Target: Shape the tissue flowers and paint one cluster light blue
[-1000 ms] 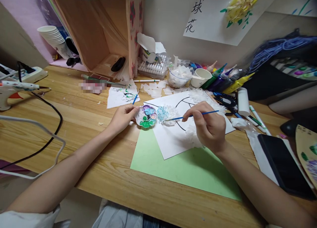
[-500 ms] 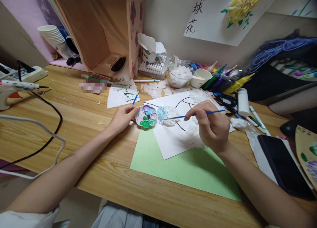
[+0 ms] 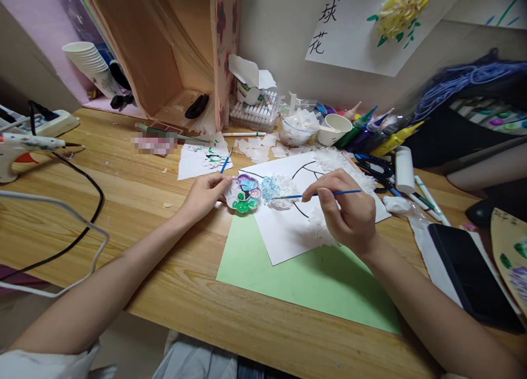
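My left hand (image 3: 207,196) grips the edge of a flower-shaped paint palette (image 3: 244,204) with green, purple and blue paint in its wells. Pinched in my right hand (image 3: 349,210) is a thin blue paintbrush (image 3: 340,192), its tip at a raised paper-scrap flower (image 3: 284,184). The flower's left side is light blue and the rest white. It sits on a white sheet (image 3: 275,239) with black drawn lines and other white paper clusters, partly hidden behind my right hand. Beneath that sheet lies a green sheet (image 3: 313,288).
A paint-smeared paper (image 3: 193,162) and a second brush (image 3: 226,161) lie behind my left hand. At the back are a bowl of paper scraps (image 3: 300,128), a paper cup (image 3: 335,128) and paint bottles (image 3: 382,140). A phone (image 3: 469,272) lies right; a glue gun (image 3: 24,146) and cables are left.
My right hand has shifted slightly left and down, and the brush now lies flatter, with its handle end farther left. My left hand and the palette look unchanged.
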`<state>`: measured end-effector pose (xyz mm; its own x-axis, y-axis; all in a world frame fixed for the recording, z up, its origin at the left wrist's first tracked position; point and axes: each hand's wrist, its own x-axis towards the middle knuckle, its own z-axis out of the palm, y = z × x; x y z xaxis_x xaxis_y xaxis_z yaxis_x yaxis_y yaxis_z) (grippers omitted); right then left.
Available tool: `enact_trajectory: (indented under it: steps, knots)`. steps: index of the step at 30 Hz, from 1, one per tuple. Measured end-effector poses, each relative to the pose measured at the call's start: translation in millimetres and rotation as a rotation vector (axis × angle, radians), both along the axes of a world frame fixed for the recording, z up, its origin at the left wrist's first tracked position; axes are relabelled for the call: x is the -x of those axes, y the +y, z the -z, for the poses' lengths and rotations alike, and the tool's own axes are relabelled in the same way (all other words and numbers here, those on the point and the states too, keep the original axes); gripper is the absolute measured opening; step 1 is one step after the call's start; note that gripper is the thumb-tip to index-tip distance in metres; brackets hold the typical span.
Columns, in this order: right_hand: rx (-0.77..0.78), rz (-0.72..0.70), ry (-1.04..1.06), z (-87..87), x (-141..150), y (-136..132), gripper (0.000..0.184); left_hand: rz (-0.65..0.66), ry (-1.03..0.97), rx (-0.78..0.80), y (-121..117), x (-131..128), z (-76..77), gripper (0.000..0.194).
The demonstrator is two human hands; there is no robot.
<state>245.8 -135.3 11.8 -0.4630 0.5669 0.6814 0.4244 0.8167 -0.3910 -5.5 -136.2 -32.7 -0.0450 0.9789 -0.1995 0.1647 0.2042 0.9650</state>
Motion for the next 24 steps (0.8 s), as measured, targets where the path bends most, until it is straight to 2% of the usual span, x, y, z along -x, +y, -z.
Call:
enact_trajectory:
  steps: [4, 9, 14, 24]
  knots:
    - [-0.011, 0.015, 0.011, 0.5, -0.1, 0.0, 0.021, -0.005, 0.002, -0.004, 0.0, 0.4, 0.9, 0.032]
    - [-0.042, -0.039, -0.013, 0.6, 0.7, -0.3, 0.018, 0.008, -0.006, -0.007, 0.3, 0.8, 1.9, 0.031]
    - [-0.073, 0.011, 0.016, -0.5, 0.2, -0.4, 0.02, -0.001, 0.022, -0.01, -0.5, -0.6, -0.6, 0.032]
    - [-0.099, 0.018, 0.004, -0.7, -1.0, -0.3, 0.019, 0.001, 0.027, -0.01, 0.1, -0.2, 0.2, 0.032]
